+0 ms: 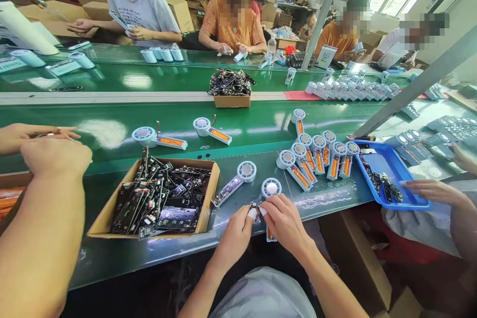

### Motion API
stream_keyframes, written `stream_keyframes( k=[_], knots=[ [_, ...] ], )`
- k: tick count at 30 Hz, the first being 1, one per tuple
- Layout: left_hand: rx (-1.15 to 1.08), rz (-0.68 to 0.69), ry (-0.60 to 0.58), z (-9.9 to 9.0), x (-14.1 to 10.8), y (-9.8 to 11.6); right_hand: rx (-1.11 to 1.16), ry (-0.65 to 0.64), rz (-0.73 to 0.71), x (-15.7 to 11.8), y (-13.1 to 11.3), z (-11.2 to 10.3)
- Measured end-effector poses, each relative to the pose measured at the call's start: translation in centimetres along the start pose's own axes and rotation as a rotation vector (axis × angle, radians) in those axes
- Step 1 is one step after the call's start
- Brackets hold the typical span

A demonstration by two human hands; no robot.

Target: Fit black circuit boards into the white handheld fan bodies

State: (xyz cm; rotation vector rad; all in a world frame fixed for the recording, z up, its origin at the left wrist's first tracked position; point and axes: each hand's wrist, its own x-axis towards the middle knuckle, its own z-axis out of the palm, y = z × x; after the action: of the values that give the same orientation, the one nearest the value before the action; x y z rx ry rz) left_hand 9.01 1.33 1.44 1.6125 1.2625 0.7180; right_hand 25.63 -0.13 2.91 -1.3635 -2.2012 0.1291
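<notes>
At the table edge in front of me, my left hand (237, 228) pinches a small dark piece (254, 205) that looks like the end of a circuit board, mostly hidden by the fingers. My right hand (286, 221) is closed right beside it, fingertips pinched; what they hold is too small to make out. White covers show on some fingertips. Just beyond and under my hands lies a light-blue handheld fan (271, 188), its orange battery (270, 233) exposed in the handle. To the left, another fan (246, 172) lies with a circuit board in its handle.
A cardboard box (213, 194) full of circuit boards stands left. Several open-handled fans (298, 150) lie right, before a blue tray (395, 156). More fans (144, 135) rest on the green belt (171, 115). A co-worker's arm (52, 208) reaches in at left, another's hand (428, 191) at right.
</notes>
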Motion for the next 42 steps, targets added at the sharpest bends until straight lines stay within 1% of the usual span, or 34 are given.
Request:
stream_keyframes(
  k=[4, 8, 10, 12, 14, 16, 18, 20, 22, 24, 26, 28, 30, 32, 33, 34, 36, 39, 42],
  knots=[
    [0.238, 0.104, -0.017, 0.4, 0.1, -0.4, -0.035, -0.044, -0.002, 0.4, -0.2, -0.5],
    [0.354, 0.165, 0.006, 0.7, -0.1, -1.0, -0.106, -0.089, 0.011, 0.7, -0.6, -0.6],
    [0.44, 0.222, 0.021, 0.5, -0.1, -1.3, -0.131, -0.111, 0.016, 0.9, -0.6, -0.6],
    [0.486, 0.281, 0.002, 0.0, 0.0, -1.4, -0.116, -0.122, 0.012, 1.0, -0.3, -0.7],
    [0.457, 0.304, -0.059, -0.7, 0.2, -1.5, -0.059, -0.124, 0.001, 1.1, 0.2, -0.8],
    [0.406, 0.302, -0.128, -1.3, 0.6, -1.4, 0.019, -0.129, -0.028, 1.3, 0.9, -1.0],
    [0.362, 0.292, -0.173, -1.7, 0.9, -1.2, 0.092, -0.135, -0.064, 1.5, 1.4, -1.1],
    [0.322, 0.286, -0.186, -1.8, 1.2, -1.1, 0.131, -0.126, -0.079, 1.5, 1.6, -1.0],
    [0.274, 0.278, -0.182, -1.8, 1.2, -0.9, 0.143, -0.109, -0.056, 1.4, 1.6, -0.9],
    [0.219, 0.267, -0.177, -1.7, 1.1, -0.9, 0.178, -0.084, -0.006, 1.1, 1.5, -0.8],
    [0.173, 0.238, -0.162, -1.5, 0.8, -0.9, 0.274, -0.05, 0.078, 0.5, 1.6, -0.7],
    [0.156, 0.169, -0.12, -1.2, 0.4, -1.0, 0.405, -0.002, 0.201, -0.1, 1.8, -0.7],
    [0.157, 0.072, -0.057, -0.9, -0.1, -1.2, 0.507, 0.05, 0.331, -0.7, 2.0, -0.6],
    [0.136, 0.002, -0.002, -0.5, -0.5, -1.2, 0.534, 0.091, 0.406, -1.0, 1.9, -0.5],
    [0.115, -0.01, 0.02, -0.3, -0.7, -1.1, 0.526, 0.097, 0.412, -1.1, 1.8, -0.4],
    [0.091, -0.005, 0.038, -0.1, -0.8, -1.0, 0.515, 0.096, 0.396, -1.0, 1.6, -0.4],
    [0.05, 0.033, 0.055, 0.1, -1.0, -0.6, 0.51, 0.078, 0.319, -0.8, 1.3, -0.3],
    [0.008, 0.077, 0.037, 0.1, -1.1, 0.3, 0.536, 0.041, 0.194, -0.6, 0.9, -0.3],
    [-0.055, 0.03, 0.016, -0.2, -1.1, 1.0, 0.491, -0.002, 0.123, -0.5, 0.7, -0.4]
  ],
)
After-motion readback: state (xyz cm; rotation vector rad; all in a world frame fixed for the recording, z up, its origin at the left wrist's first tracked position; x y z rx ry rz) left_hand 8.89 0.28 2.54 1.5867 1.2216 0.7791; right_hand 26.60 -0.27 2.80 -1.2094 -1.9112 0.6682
